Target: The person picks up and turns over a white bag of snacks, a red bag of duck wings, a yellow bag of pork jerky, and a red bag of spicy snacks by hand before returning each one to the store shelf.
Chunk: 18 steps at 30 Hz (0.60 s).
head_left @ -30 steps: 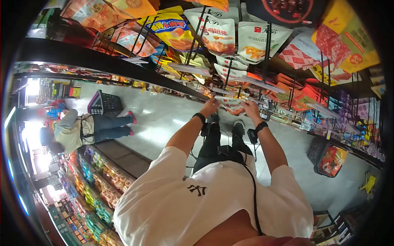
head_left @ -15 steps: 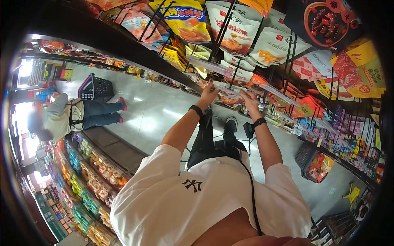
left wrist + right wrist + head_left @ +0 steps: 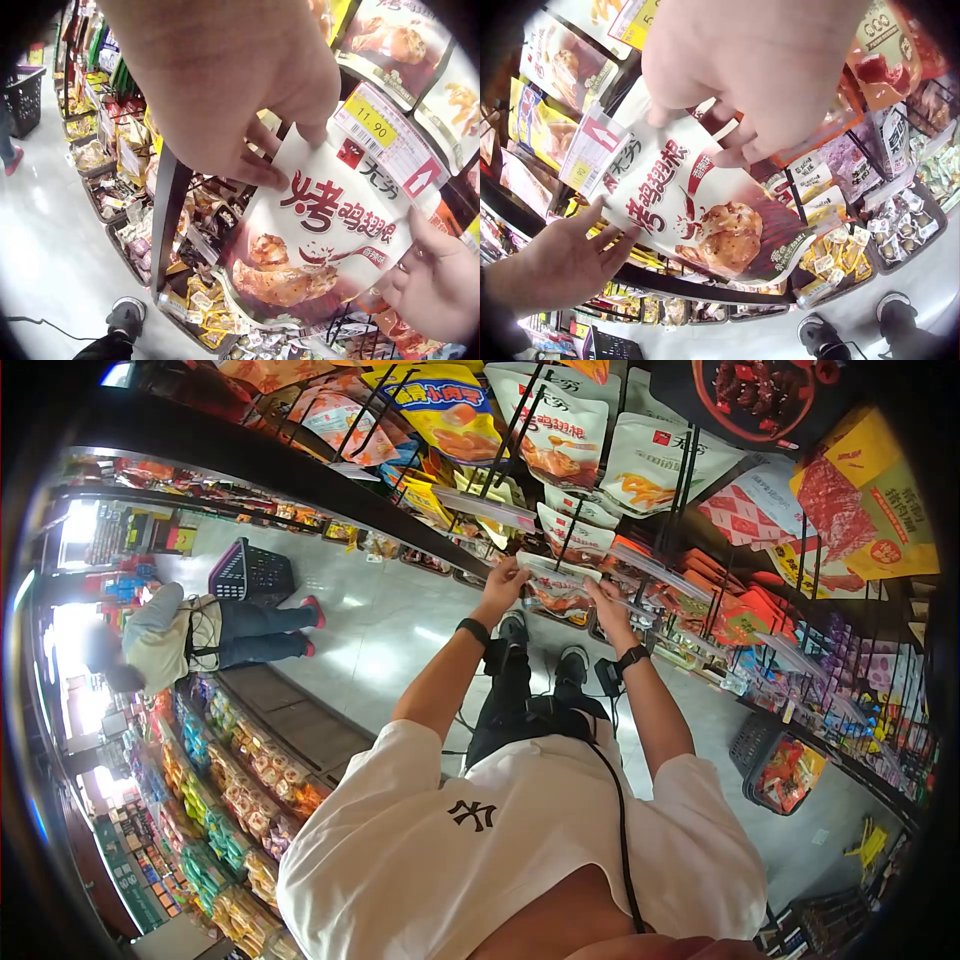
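Note:
A white pouch of roast chicken drumsticks is held upright by its two sides between my hands, its printed front facing me. My left hand grips the left edge, fingers partly behind the pouch in the left wrist view. On the opposite edge, my right hand pinches with thumb and fingers; the right wrist view shows this right hand from above. A price tag reading 11.90 overlaps the pouch's top corner. Matching white pouches hang on the rack just beyond.
Black hooks and clear label holders stick out from the rack. Trays of small wrapped snacks line the lower shelf. A basket with packets stands on the floor at right. Another person is at left near a dark basket.
Both hands have moved the pouch up and closer to the rack, so its top now overlaps the label holder. Both keep their hold on its sides. The head view has shifted slightly.

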Tool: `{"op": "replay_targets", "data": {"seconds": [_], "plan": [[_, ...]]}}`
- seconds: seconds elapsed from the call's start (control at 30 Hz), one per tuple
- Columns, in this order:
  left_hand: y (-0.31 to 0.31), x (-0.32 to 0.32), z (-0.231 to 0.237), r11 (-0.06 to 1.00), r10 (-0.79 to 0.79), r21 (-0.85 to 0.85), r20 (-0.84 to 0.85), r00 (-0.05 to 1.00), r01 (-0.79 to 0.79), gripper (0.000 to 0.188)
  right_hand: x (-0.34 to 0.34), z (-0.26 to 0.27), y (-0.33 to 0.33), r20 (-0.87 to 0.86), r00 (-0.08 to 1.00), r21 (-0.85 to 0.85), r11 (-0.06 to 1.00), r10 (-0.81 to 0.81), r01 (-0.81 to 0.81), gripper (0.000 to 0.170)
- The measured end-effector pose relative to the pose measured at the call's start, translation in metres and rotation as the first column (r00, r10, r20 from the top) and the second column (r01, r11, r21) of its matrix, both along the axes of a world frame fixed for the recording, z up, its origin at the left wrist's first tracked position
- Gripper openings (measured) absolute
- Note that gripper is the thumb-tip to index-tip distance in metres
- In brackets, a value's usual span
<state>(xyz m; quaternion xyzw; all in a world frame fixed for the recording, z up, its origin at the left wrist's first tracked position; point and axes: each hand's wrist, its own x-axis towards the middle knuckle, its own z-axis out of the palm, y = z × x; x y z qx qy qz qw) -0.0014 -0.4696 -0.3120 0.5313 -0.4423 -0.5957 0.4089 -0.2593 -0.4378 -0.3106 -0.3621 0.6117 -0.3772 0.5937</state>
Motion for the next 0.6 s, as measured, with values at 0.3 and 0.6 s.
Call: {"op": "replay_targets", "data": {"seconds": [0.3,0.6], "plan": [[-0.018,-0.001,-0.015,1.000,0.025,0.013,0.121,0.992,-0.026,0.011,-0.003,-0.032,-0.011,-0.017,0.999,0.013,0.999,0.032,-0.032,0.040],[-0.033,-0.003,0.003,0.984,-0.010,0.179,0.133,0.991,-0.014,0.022,0.013,-0.011,-0.012,0.001,0.987,-0.036,0.986,-0.161,0.161,0.043]]}}
